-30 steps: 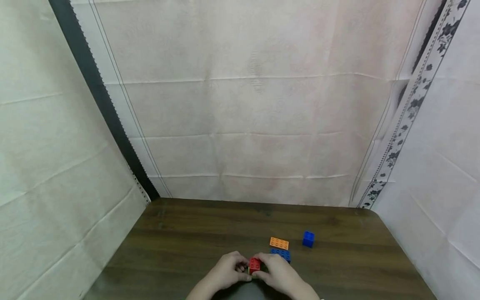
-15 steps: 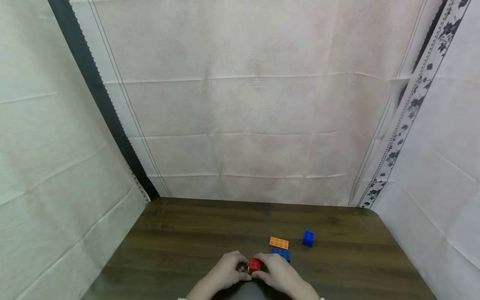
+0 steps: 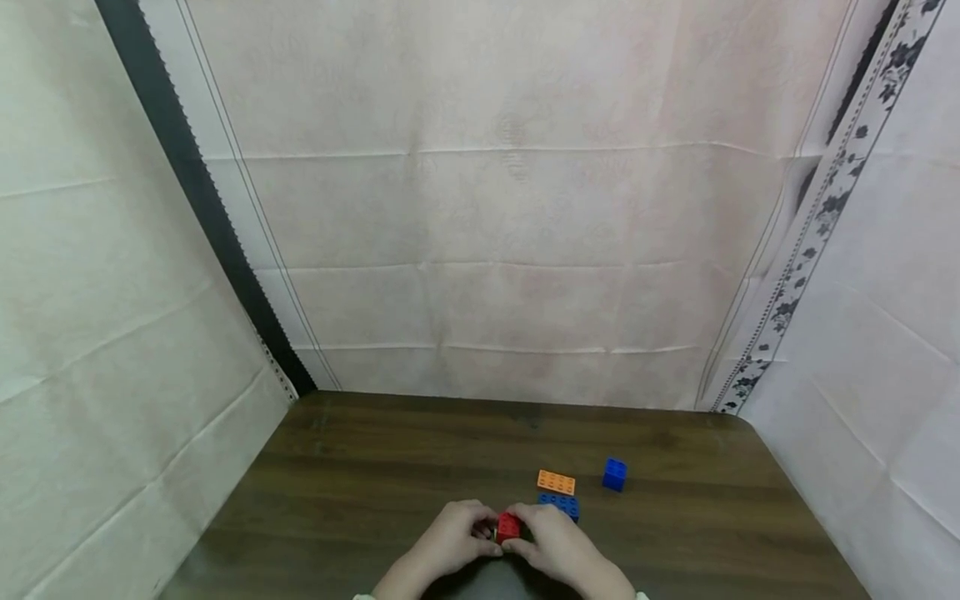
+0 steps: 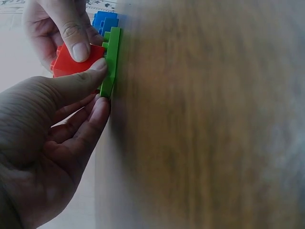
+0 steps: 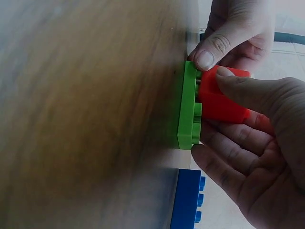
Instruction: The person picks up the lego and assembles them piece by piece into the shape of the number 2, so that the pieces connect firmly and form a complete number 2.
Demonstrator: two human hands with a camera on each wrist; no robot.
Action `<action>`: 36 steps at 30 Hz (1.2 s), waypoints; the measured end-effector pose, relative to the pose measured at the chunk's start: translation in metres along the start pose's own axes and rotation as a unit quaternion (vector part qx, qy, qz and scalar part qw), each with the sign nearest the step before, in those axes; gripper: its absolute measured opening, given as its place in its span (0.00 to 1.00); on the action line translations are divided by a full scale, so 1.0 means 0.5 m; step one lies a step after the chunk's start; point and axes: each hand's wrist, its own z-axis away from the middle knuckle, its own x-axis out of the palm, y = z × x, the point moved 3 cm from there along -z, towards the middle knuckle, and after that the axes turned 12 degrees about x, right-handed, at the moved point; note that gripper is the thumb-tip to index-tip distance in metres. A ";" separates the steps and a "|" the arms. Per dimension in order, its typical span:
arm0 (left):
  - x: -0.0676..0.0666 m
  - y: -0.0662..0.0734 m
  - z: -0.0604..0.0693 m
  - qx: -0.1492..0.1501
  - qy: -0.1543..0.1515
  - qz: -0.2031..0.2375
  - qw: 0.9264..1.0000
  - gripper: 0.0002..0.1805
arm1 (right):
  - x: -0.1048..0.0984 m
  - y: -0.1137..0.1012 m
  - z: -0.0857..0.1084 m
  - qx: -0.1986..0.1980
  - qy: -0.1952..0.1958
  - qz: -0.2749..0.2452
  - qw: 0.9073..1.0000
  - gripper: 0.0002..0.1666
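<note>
A red building brick stands on the studs of a thin green building plate, which lies on the table. With thumb and fingers my right hand pinches the red brick. My left hand holds one end of the green plate, its thumb close against the red brick. In the head view the hands hide almost all of the green plate. Beyond the right hand's fingers lies a blue studded brick, partly covered by that hand.
An orange studded brick lies just behind the blue one. Farther right sits a smaller, taller blue brick. The brown wooden table is bordered by pale cloth at the back and both sides.
</note>
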 end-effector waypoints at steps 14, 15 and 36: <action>0.003 0.006 -0.003 0.007 -0.011 -0.037 0.999 0.15 | 0.001 -0.007 0.002 -0.010 0.013 0.033 0.999 0.18; 0.004 0.006 -0.004 0.008 -0.013 -0.039 0.999 0.15 | 0.001 -0.006 0.002 -0.011 0.014 0.037 0.999 0.19; 0.005 0.003 -0.007 -0.039 0.013 0.003 0.999 0.13 | -0.004 -0.018 -0.004 0.004 0.000 0.058 0.998 0.19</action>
